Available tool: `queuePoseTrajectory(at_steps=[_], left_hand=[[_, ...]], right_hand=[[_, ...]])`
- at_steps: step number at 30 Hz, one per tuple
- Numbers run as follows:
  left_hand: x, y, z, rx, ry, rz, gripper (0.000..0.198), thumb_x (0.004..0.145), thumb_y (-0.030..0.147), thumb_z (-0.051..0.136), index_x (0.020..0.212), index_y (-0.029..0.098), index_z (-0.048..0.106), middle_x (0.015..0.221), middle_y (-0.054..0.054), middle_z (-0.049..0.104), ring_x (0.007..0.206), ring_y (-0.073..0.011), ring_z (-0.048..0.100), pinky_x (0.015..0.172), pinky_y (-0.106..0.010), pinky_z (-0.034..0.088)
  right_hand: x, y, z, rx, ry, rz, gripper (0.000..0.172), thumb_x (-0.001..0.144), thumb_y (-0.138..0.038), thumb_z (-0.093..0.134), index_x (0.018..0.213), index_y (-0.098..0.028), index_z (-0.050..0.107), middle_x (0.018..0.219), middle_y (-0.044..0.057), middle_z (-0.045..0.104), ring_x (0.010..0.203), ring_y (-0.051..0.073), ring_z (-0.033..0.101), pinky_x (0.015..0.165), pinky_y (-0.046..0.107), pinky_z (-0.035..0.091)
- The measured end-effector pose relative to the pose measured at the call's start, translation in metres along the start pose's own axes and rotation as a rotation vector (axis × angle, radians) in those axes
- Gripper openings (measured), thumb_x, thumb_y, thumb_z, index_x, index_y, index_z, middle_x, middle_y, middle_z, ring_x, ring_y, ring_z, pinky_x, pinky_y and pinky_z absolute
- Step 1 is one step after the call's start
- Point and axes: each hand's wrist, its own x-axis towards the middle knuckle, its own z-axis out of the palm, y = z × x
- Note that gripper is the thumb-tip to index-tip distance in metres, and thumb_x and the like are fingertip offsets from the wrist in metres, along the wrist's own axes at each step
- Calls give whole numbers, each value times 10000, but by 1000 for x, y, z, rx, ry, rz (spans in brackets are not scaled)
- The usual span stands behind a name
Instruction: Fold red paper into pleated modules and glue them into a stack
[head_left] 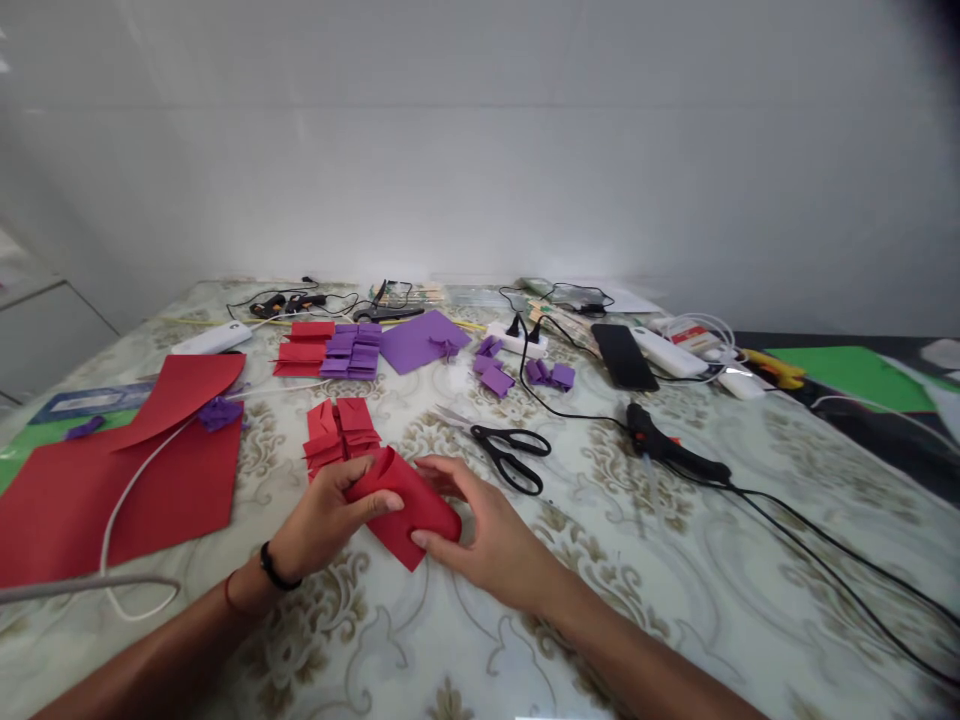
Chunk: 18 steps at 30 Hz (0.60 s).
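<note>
Both hands hold a piece of red paper (416, 495), bent over into a curved fold, above the patterned tabletop. My left hand (341, 510) grips its left end, thumb on top and fingers partly hidden behind. At the right end my right hand (476, 520) pinches the paper between thumb and fingers. Just behind my left hand lie several folded red paper pieces (341, 432). Black-handled scissors (506, 445) rest to the right of them, blades pointing left and slightly apart.
Large red sheets (187, 490) lie at left, crossed by a white cable (112, 530). Folded purple pieces (352, 352) and a purple sheet (421, 342) sit farther back. At right are a black glue gun (675, 450) with its cord, a phone (622, 357) and a power strip (517, 340).
</note>
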Motion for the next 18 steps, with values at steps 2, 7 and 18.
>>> queuePoseTrajectory(at_steps=[2,7,18], left_hand=[[0,-2,0,-8,0,-8,363,799,486,803,795,143,685,782,-30,684,717,-179,587,657,-255,492],[-1,1,1,9,0,-56,340,764,456,819,751,148,677,736,-4,649,669,-154,539,609,-229,461],[-3,4,3,61,-10,36,277,831,408,788,809,174,641,916,-35,691,804,-183,625,727,-263,531]], right_hand=[[-1,-1,0,15,-5,-12,625,828,-206,752,1394,-245,490,1333,96,675,1189,249,662,1024,415,518],[-2,-5,-1,33,-41,23,612,854,-137,641,1424,-274,468,1067,23,752,837,181,718,708,290,548],[0,-11,-10,87,57,51,402,980,-258,532,1379,-223,496,968,49,749,838,214,713,621,272,513]])
